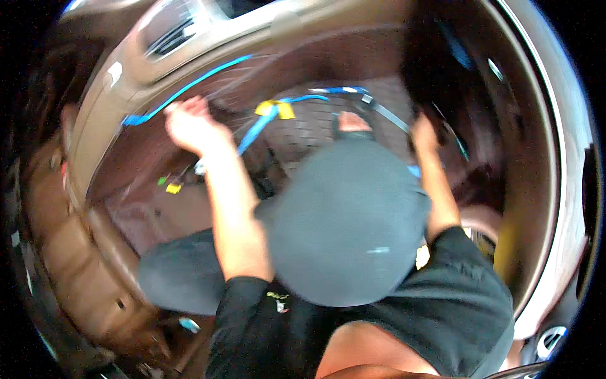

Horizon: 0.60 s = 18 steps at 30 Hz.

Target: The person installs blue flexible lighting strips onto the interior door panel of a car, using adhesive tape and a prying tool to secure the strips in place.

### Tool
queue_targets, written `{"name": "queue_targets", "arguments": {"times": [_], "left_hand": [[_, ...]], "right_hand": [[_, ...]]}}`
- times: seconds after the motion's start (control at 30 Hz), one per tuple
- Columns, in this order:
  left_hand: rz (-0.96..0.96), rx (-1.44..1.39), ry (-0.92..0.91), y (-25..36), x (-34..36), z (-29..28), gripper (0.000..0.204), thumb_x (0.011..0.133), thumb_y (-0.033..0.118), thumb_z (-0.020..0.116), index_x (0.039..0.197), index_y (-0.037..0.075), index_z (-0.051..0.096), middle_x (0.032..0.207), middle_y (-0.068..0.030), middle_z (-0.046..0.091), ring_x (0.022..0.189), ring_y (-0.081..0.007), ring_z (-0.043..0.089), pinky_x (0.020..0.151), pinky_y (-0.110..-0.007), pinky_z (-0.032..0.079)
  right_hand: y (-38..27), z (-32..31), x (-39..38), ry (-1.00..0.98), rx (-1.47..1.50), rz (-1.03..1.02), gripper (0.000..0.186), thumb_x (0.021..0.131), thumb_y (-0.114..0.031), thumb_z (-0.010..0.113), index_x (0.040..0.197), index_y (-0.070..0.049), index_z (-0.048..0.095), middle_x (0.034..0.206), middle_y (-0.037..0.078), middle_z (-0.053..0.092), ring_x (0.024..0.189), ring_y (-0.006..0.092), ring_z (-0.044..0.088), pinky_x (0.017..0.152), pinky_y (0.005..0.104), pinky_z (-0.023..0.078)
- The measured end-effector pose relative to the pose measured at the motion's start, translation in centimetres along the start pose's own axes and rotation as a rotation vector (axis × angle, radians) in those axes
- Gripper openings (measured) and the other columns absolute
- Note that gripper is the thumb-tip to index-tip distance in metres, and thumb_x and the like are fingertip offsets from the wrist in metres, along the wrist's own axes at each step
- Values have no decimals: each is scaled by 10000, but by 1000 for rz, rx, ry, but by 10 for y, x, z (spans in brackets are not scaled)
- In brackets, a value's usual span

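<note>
We look down into a brown car interior [107, 271], its curved trim bending round the edges of the view. Our grey-clad knee [350, 221] fills the middle, bent up toward us, with our foot [352, 122] resting on the dark quilted floor mat [309, 123] beyond it. Our bare forearms run forward on either side of the knee, out of black short sleeves. A blue strap [189, 85] runs along the brown panel at upper left, and a second blue strap [259, 123] crosses the mat, carrying a yellow tag [276, 108]. Our left hand [192, 126] is raised between the two straps, fingers loosely spread; it is blurred, and we cannot tell whether it grips anything. Our right hand [424, 132] reaches into the dark area at upper right, near a grey strap end [388, 115]; its fingers are hidden, so its grip cannot be told. Small yellow and green clips [170, 185] lie on the floor left of the forearm.
</note>
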State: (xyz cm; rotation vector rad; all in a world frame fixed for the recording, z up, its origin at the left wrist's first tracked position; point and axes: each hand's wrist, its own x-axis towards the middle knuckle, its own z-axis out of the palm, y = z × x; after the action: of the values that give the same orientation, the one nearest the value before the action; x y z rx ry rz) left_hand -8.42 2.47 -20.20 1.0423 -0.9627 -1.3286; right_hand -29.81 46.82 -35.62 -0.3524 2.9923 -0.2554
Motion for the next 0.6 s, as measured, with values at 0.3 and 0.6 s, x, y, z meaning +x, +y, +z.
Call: {"name": "queue_targets", "arguments": {"times": [0.3,0.6], "left_hand": [[-50,-266,71,2,12,-8,288,981,311,691,1033,63,554,818,-26,595,733,-133,592,742,-334,548],[-153,-392,57,2,11,0,267,941,265,748,955,95,543,754,2,587,690,-107,580,700,-303,534]], "right_hand": [[39,15,40,133,-34,-454,295,994,-212,606,1222,-25,605,1058,237,681,897,392,661,794,461,533],[-140,-107,8,481,739,-699,198,971,-1,628,1164,-45,625,999,120,689,870,201,678,782,313,567]]}}
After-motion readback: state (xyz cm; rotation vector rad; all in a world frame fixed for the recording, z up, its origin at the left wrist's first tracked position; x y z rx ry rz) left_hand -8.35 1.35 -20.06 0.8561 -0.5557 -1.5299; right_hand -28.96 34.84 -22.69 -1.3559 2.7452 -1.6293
